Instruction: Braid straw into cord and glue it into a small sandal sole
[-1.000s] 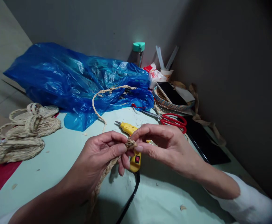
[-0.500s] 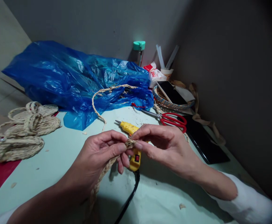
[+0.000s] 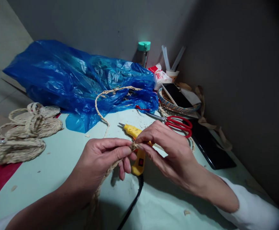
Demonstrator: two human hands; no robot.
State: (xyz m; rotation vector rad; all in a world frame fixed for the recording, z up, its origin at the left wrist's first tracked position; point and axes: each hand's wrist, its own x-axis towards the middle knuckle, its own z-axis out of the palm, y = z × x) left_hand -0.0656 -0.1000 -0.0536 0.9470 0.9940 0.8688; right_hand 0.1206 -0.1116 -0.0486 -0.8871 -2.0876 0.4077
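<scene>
Between the thumb and fingers of my left hand (image 3: pixel 105 158) is the end of a braided straw cord (image 3: pixel 107 174), which hangs down past the palm toward the table's front. My right hand (image 3: pixel 169 153) pinches the same tip from the other side, its thumb and forefinger touching it. Just beneath and behind the fingers lies a yellow hot glue gun (image 3: pixel 138 166), with a red switch and a black cable (image 3: pixel 136 198) running forward. Part of its body is hidden by my hands.
A blue plastic bag (image 3: pixel 81 76) with straw braid (image 3: pixel 96 103) coming out fills the back left. Woven straw slippers (image 3: pixel 31 127) sit at the left. Red-handled scissors (image 3: pixel 177 123), a basket (image 3: pixel 177 108) holding a phone (image 3: pixel 176 95), and a black tablet-like slab (image 3: pixel 211 147) lie right.
My right hand has tilted, its knuckles rising slightly and its fingers bending more steeply onto the braid's tip. The left hand keeps its hold almost unmoved.
</scene>
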